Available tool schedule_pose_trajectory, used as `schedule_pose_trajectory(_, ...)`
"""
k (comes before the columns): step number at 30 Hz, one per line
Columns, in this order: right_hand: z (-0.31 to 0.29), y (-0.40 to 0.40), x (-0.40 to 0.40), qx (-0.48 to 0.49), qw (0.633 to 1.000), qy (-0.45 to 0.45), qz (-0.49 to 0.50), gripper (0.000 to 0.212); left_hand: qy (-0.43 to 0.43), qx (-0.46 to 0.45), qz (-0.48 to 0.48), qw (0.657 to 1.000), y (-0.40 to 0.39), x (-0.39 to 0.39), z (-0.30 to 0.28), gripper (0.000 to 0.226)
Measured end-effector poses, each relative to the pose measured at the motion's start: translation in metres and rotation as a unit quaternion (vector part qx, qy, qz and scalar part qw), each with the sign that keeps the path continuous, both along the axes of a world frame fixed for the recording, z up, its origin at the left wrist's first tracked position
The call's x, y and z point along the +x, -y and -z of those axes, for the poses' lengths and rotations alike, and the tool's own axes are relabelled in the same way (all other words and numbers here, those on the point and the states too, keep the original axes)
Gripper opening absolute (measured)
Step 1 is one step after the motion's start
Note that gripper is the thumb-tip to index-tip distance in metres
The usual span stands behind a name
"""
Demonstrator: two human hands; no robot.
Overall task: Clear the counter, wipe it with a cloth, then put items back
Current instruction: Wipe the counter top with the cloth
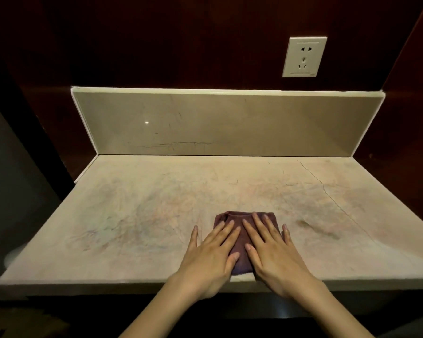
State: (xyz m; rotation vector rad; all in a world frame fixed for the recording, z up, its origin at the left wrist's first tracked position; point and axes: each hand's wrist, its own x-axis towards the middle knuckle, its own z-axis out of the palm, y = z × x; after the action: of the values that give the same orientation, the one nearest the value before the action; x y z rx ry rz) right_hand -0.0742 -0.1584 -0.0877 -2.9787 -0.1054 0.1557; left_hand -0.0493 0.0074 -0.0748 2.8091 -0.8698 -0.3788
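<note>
A folded purple-brown cloth (239, 222) lies on the beige marble counter (137, 215), close to its front edge and a little right of centre. My left hand (210, 250) presses flat on the cloth's left part, fingers straight and spread. My right hand (269, 247) presses flat on its right part in the same way. Both hands cover most of the cloth; only its far edge and a strip between the hands show. Nothing else stands on the counter.
A marble backsplash (230, 123) rises along the counter's back. Dark wood panels enclose the back and right side, with a white wall socket (303, 57) at upper right. A thin crack (327, 191) runs across the counter's right part, with a dark smudge (318, 228) beside it.
</note>
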Motion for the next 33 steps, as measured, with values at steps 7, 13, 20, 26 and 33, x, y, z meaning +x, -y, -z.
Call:
schedule_pose_trajectory(7,-0.002,-0.022,0.08,0.014,1.0,-0.001,0.006,0.07,-0.003,0.013,-0.005,1.0,-0.021,0.082,-0.002,0.055)
schedule_pose_trajectory(13,-0.001,-0.034,0.145,0.009,1.0,-0.001,0.014,0.055,-0.003,0.018,-0.007,1.0,-0.029,0.152,-0.003,0.054)
schedule_pose_trajectory(20,0.0,-0.041,0.211,0.013,0.999,-0.002,0.03,0.056,-0.005,0.026,-0.022,0.999,-0.025,0.219,-0.002,0.053)
schedule_pose_trajectory(26,-0.002,-0.047,0.241,0.021,0.999,-0.014,0.036,0.056,-0.006,0.027,-0.035,0.999,-0.028,0.247,-0.002,0.052)
schedule_pose_trajectory(33,-0.003,-0.051,0.237,0.015,0.999,-0.011,0.03,0.055,0.001,0.036,-0.029,0.999,-0.035,0.244,-0.006,0.052)
